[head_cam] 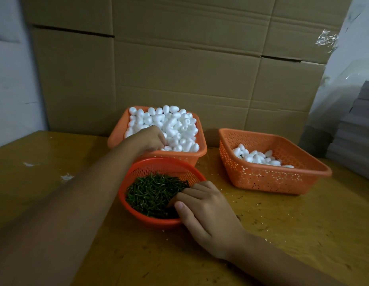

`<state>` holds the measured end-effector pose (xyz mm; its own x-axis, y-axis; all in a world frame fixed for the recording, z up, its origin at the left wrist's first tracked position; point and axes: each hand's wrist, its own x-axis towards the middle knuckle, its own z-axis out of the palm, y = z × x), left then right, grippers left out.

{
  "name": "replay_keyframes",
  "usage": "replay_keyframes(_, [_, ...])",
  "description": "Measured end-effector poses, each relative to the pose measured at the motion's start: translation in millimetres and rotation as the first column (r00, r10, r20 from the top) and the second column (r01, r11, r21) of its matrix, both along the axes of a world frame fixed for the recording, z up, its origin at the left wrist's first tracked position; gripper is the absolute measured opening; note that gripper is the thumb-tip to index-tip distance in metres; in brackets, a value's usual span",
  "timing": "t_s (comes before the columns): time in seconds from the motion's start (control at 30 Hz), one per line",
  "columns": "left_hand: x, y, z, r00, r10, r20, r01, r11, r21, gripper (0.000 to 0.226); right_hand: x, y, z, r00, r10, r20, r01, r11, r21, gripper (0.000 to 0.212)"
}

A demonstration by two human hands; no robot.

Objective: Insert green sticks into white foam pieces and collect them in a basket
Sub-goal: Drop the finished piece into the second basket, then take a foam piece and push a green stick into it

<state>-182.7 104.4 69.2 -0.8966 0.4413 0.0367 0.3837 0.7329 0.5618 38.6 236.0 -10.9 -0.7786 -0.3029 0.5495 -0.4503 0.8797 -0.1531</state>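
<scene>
A square orange basket point(117, 133) at the back holds a heap of white foam pieces point(179, 129). My left hand point(150, 138) reaches into its near side, and its curled fingers grip foam pieces at the heap's edge. In front stands a round orange basket point(138, 168) full of short green sticks point(152, 193). My right hand point(202, 207) lies over its right rim. The fingers curl down among the sticks with their tips hidden, and the thumb lies straight above the rim. A second square orange basket point(272, 178) on the right holds foam pieces point(260, 157), some showing dark stick ends.
Everything stands on a yellowish wooden table point(303, 223) strewn with small crumbs. Flattened cardboard point(179, 58) forms a wall right behind the baskets. Grey stacked sheets point(357, 131) rise at the far right. White smears point(66, 177) mark the table on the left.
</scene>
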Motion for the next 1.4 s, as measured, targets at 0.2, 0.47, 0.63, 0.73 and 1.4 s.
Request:
replay_keyframes(0.2, [9, 0, -3, 0.906, 0.152, -0.395, -0.025, 0.952, 0.306, 0.021, 1, 1, 1, 1.000, -0.004, 0.012, 0.004, 1.000, 0.001, 0.059])
replay_keyframes(0.47, [75, 3, 0, 0.948, 0.138, -0.287, 0.090, 0.749, 0.657, 0.014, 3, 3, 7, 0.991, 0.124, 0.056, -0.109, 0.969, -0.223, 0.035])
replay_keyframes(0.63, [111, -9, -17, 0.979, -0.035, -0.201, 0.133, 0.854, 0.503, 0.025, -1, 6, 22, 0.951, 0.168, 0.260, -0.068, 0.933, -0.354, 0.020])
replay_keyframes(0.73, [124, -21, -21, 0.983, -0.084, -0.164, 0.154, 0.864, 0.480, 0.025, -3, 8, 30, 0.919, 0.173, 0.355, -0.065, 0.953, -0.295, 0.016])
replay_keyframes(1.4, [143, -51, -33, 0.990, -0.142, -0.010, 0.110, 0.720, 0.685, 0.048, -7, 2, 41, 0.841, 0.192, 0.505, -0.008, 0.939, -0.345, 0.008])
